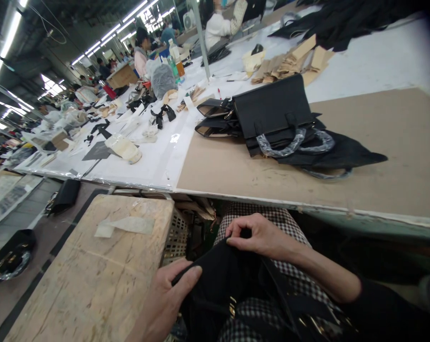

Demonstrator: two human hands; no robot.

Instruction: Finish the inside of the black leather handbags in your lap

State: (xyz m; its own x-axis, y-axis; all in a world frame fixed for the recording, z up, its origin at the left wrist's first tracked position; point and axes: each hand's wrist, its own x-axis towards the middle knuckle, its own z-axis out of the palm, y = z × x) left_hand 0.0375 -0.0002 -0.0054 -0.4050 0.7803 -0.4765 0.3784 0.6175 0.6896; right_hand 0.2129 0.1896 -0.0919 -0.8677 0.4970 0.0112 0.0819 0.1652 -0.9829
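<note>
A black bag with gold-coloured metal fittings lies across the lap, over checked cloth. My left hand pinches its upper edge at the left, thumb on top. Further along the same edge, my right hand holds the black material between thumb and curled fingers. The bag's lower part runs out of the picture at the bottom.
Ahead, black bags with plastic-wrapped handles lie on a brown board on the white table. A worn wooden board is at the left. Other people sit further back.
</note>
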